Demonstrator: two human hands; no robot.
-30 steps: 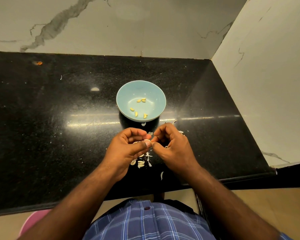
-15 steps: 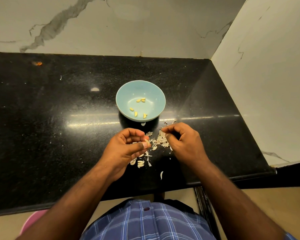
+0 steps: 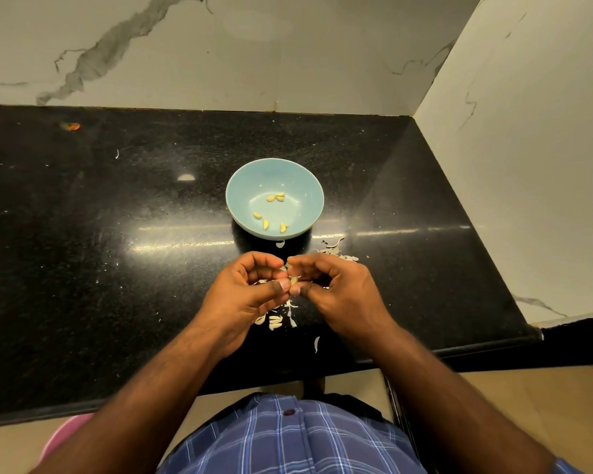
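A light blue bowl [image 3: 240, 186] stands on the black counter [image 3: 83, 234] and holds several small yellow peeled pieces [image 3: 265, 224]. Just in front of it, my left hand [image 3: 243, 295] and my right hand [image 3: 339, 292] meet fingertip to fingertip. Between them they pinch a small pale seed [image 3: 293, 279], mostly hidden by the fingers. White peel scraps [image 3: 336, 256] lie on the counter right of the bowl. More peel scraps [image 3: 275, 321] lie under my hands.
Marble walls close the counter at the back and on the right [image 3: 528, 165]. The counter's front edge [image 3: 459, 352] runs just below my wrists. A small orange speck [image 3: 70, 125] lies far left. Something pink [image 3: 62, 436] shows below the counter at lower left.
My right hand had moved off to the peel pile on the right half a second ago; it is back against my left hand now, both pinching the seed.
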